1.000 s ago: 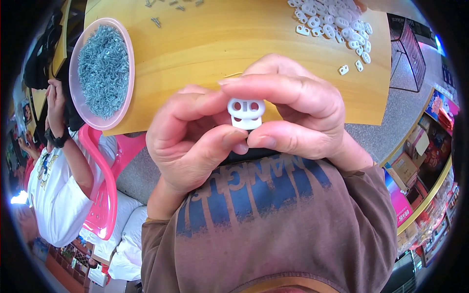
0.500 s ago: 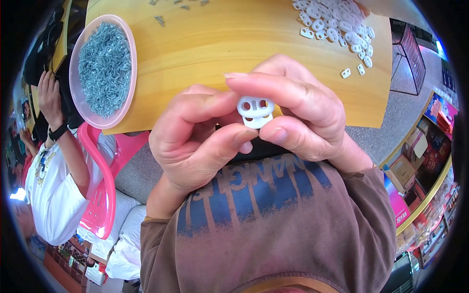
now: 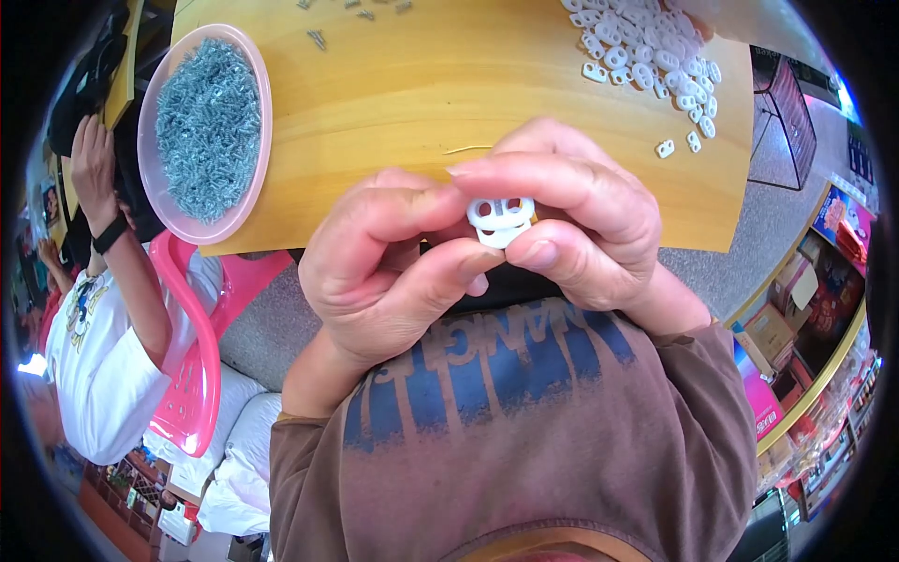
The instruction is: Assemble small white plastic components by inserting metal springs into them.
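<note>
The surface [image 3: 412,89] is bounded at the right by a curved-looking side edge, while its left edge is partly covered by a pink bowl [image 3: 192,231]. A wide stretch of wood is shown between the bowl and a heap of white plastic pieces [image 3: 646,42] near the far right corner. The middle of the near edge is hidden by two hands.

A small white clip [image 3: 503,225] with two holes in its oval upper part is held up between the hands, in front of the chest. It is pinched at its left side between thumb and forefinger of the left hand [image 3: 375,258], and at its right side between thumb and forefinger of the right hand [image 3: 595,211]. The remaining fingers are curled, largely out of sight behind.

The bowl is filled with small metal springs [image 3: 208,131]. A few loose springs [image 3: 316,39] are scattered toward the far edge, and two white pieces [image 3: 665,148] are left just apart from the heap.
</note>
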The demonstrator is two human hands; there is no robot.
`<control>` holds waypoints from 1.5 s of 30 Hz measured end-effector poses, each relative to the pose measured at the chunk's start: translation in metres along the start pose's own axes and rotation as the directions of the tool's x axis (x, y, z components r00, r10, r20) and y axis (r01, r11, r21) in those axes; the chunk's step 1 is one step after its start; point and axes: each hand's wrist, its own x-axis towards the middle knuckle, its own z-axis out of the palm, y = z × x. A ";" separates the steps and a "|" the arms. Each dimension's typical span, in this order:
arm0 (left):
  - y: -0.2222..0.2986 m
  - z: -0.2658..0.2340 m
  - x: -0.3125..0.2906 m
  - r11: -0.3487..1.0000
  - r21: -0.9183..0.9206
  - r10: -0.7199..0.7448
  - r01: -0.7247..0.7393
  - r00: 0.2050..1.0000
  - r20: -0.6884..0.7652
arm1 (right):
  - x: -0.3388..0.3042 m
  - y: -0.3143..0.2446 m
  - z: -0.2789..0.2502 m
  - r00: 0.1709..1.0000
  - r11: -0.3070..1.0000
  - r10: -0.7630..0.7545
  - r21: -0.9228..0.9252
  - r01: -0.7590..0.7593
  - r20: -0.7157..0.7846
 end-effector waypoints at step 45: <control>0.007 -0.002 0.010 0.991 -0.106 -0.092 0.086 0.994 -0.057 | 0.005 -0.007 0.015 0.856 0.482 0.515 0.815 -0.323 0.035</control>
